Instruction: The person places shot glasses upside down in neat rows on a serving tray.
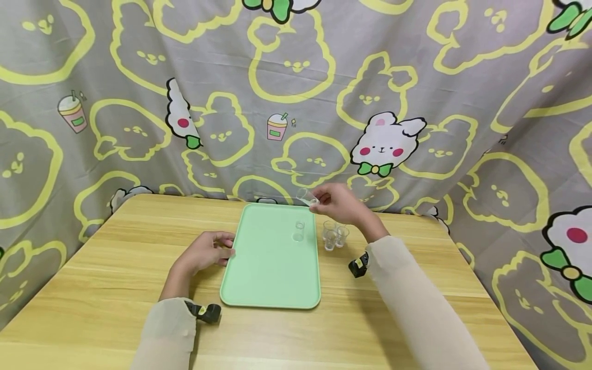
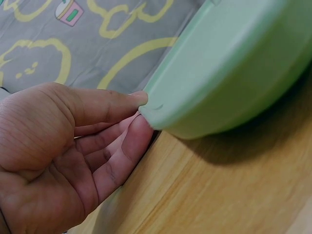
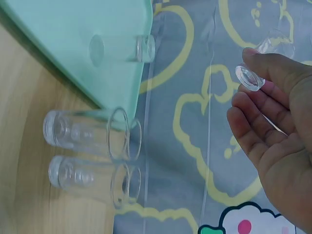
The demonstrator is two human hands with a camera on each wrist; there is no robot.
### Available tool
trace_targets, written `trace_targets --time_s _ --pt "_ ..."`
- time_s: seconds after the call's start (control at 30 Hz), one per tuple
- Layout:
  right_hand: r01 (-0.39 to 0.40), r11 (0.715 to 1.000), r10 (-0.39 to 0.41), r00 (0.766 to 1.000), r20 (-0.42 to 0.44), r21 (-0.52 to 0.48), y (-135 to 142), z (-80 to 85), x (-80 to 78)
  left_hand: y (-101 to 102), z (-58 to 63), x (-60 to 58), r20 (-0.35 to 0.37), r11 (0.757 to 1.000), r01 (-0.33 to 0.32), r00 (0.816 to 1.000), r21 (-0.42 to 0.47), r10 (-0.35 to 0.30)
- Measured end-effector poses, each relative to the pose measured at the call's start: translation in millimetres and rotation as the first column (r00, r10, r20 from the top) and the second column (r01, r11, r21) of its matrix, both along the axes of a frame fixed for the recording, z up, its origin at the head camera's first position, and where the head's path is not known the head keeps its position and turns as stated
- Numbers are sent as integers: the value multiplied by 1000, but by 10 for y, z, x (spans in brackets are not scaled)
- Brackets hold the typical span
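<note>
My left hand (image 1: 203,252) pinches the left rim of a light green tray (image 1: 268,272); in the left wrist view, the thumb lies on top of the rim and a finger is under it. Over the tray's far right corner, my right hand (image 1: 341,204) holds a small clear shot glass (image 1: 307,197) tilted, its thick base (image 3: 249,78) between thumb and fingers. Another shot glass (image 3: 122,49) stands upside down on the tray, mouth against the surface. Several more shot glasses (image 1: 335,235) stand mouth up on the table, close to the tray's right edge.
The wooden table (image 1: 393,318) carries the tray and glasses. Behind its far edge hangs a grey curtain (image 1: 222,77) with yellow cartoon outlines, and it continues down the right side.
</note>
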State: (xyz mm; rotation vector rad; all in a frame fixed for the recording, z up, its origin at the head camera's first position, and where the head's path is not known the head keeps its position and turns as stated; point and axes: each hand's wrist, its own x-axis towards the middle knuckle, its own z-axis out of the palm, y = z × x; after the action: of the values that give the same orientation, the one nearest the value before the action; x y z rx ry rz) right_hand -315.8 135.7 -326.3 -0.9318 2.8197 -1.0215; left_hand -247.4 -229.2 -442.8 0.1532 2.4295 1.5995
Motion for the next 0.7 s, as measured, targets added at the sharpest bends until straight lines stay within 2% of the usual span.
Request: trace_targets --time_s 0.3,0.7 --pt "-16 1000 16 999 -32 3 -154 -67 -9 0 7 6 -1 1000 -1 1000 -1 1" --pt "-22 1000 22 999 -30 22 -294 -262 -37 -2 -17 -20 0 1000 1 1000 -4 -1"
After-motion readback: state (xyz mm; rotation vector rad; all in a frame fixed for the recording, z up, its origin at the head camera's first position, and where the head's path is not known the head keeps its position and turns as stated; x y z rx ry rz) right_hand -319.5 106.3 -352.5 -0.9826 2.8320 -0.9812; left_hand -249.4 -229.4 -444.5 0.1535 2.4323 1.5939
